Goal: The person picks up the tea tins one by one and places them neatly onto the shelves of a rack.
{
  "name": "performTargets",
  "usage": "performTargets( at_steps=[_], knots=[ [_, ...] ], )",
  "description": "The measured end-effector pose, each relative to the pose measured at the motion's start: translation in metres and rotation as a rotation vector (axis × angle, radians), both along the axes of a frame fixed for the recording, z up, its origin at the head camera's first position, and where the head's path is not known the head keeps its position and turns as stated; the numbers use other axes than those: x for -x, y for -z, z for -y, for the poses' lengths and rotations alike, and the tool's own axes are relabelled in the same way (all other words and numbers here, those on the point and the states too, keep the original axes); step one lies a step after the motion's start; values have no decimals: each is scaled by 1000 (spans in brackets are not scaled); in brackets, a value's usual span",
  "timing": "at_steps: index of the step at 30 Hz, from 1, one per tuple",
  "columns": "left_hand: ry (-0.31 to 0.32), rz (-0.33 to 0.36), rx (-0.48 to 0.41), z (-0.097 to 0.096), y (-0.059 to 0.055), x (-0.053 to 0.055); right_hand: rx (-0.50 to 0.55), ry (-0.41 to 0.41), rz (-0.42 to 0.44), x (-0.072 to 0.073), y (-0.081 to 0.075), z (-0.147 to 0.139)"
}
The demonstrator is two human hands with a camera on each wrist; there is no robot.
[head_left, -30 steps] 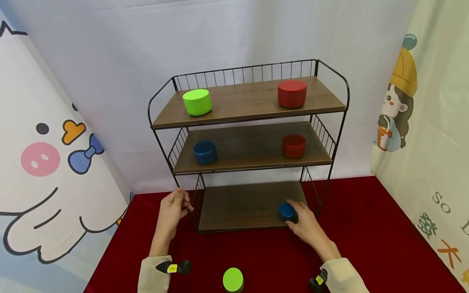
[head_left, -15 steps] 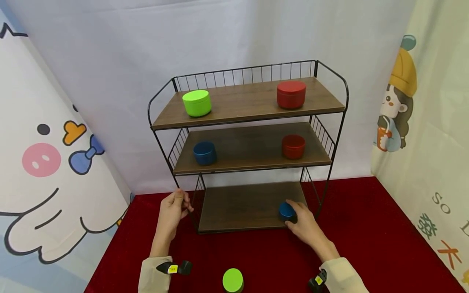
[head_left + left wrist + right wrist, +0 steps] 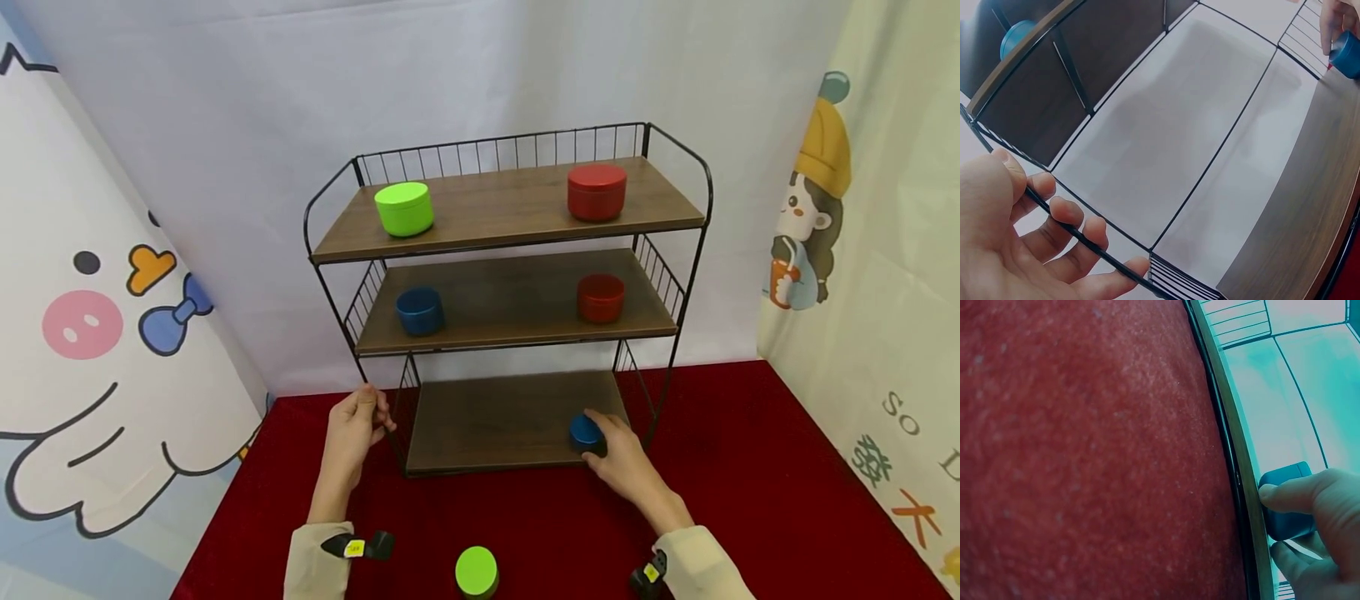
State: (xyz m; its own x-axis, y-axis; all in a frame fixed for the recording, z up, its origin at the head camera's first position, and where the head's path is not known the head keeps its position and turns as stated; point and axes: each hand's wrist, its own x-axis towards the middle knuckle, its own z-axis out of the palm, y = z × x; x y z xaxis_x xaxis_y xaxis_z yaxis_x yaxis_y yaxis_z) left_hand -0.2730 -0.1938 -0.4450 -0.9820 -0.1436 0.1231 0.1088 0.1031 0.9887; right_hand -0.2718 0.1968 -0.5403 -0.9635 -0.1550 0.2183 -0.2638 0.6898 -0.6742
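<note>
My left hand [image 3: 351, 433] grips the thin black front post [image 3: 1075, 232] of a three-tier rack, thumb on one side and fingers curled behind. On the bottom shelf [image 3: 495, 417], near its right front corner, sits a small round blue tin [image 3: 584, 432]. Thumb and fingers of my right hand [image 3: 624, 457] pinch that tin from its right side. In the right wrist view the thumb lies across the tin [image 3: 1288, 526], close to the shelf's front edge. A lime green tin [image 3: 476, 572] stands on the red cloth in front of the rack.
The top shelf [image 3: 495, 196] bears a green tin [image 3: 406, 210] at left and a red tin [image 3: 596, 193] at right. Below, the middle shelf [image 3: 510, 292] carries a blue tin [image 3: 420, 312] and a red tin [image 3: 601, 299]. Red cloth [image 3: 750, 483] covers the table.
</note>
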Motion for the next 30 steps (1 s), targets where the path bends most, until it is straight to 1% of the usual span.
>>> performTargets(
  at_steps=[7,12,20,24,30],
  knots=[
    [6,-7,3,0,0,0,10,8,-14,-2,1,1],
    [1,-2,4,2,1,0,5,23,-45,-9,0,2],
    [-7,-7,14,2,1,1,27,51,-97,-24,-11,7],
    [-8,-4,17,2,1,0,28,39,-129,-33,-14,12],
    [-16,-11,19,1,2,0,3,14,-180,-48,-17,17]
  ],
)
